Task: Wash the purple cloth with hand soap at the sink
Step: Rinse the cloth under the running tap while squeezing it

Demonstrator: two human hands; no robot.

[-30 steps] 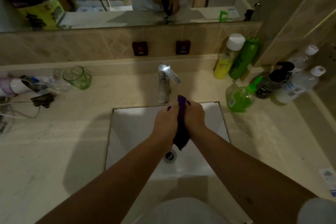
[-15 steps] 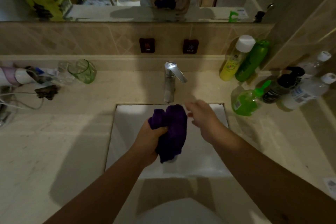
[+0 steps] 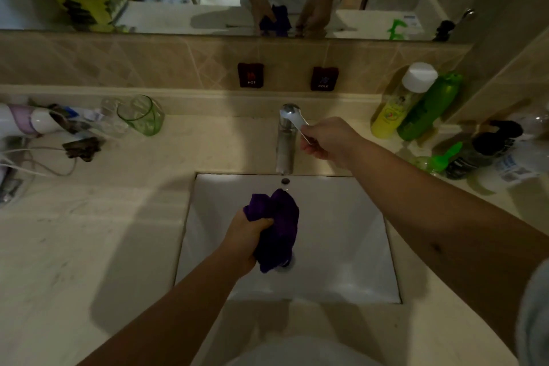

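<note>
My left hand grips the bunched purple cloth over the white sink basin, just below the spout and above the drain. My right hand is up at the chrome faucet, its fingers curled round the end of the lever handle. A green hand soap pump bottle stands on the counter to the right of the sink, partly hidden by my right forearm. No running water is visible.
Yellow and green bottles stand at the back right, dark and clear bottles beside them. A green glass, a hair dryer and cords lie on the left counter. A mirror runs along the back wall.
My right hand let go of the cloth and moved up to the faucet lever. My left hand now holds the cloth alone, slightly lower in the basin.
</note>
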